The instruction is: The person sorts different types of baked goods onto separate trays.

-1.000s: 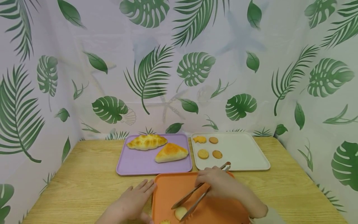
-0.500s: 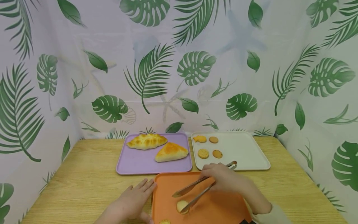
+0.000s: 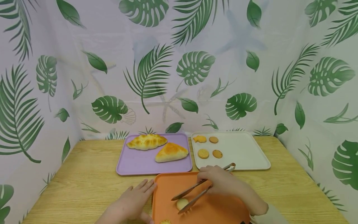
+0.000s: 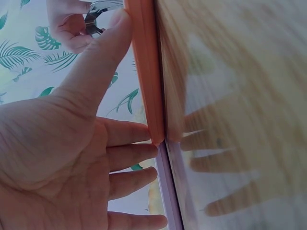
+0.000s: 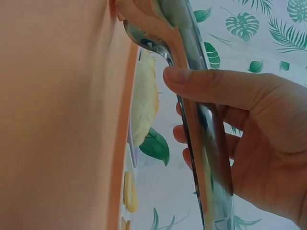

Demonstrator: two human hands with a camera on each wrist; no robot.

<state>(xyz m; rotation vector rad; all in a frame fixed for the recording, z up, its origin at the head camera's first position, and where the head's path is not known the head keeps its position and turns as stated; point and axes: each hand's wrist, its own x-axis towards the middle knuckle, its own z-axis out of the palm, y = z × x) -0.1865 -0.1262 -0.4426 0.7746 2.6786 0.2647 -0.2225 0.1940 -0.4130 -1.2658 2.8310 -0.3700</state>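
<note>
In the head view my right hand [image 3: 219, 180] grips metal tongs [image 3: 193, 203] over the orange tray [image 3: 170, 180]. The tongs' arms stand apart, one on either side of a round pale cookie [image 3: 182, 204] lying on that tray. Thumb and fingers wrap the tongs [image 5: 206, 124] in the right wrist view. My left hand [image 3: 132, 199] lies at the orange tray's left edge, fingers straight; in the left wrist view the hand [image 4: 72, 148] has its thumb and fingertips by the tray's rim. Another cookie [image 3: 165, 221] is partly cut off at the bottom of the head view.
Behind, a purple tray [image 3: 134, 166] bears a braided bread [image 3: 146, 142] and a triangular bread [image 3: 171, 152]. Right of it, a white tray [image 3: 243, 152] carries a fish-shaped cookie [image 3: 199, 139] and several round ones. A leaf-print curtain [image 3: 156, 68] surrounds the wooden table [image 3: 84, 174].
The tongs and right hand shifted slightly right and up, then back left. One tong tip lay over the round cookie half a second ago; now the tips flank it. The left hand stays put.
</note>
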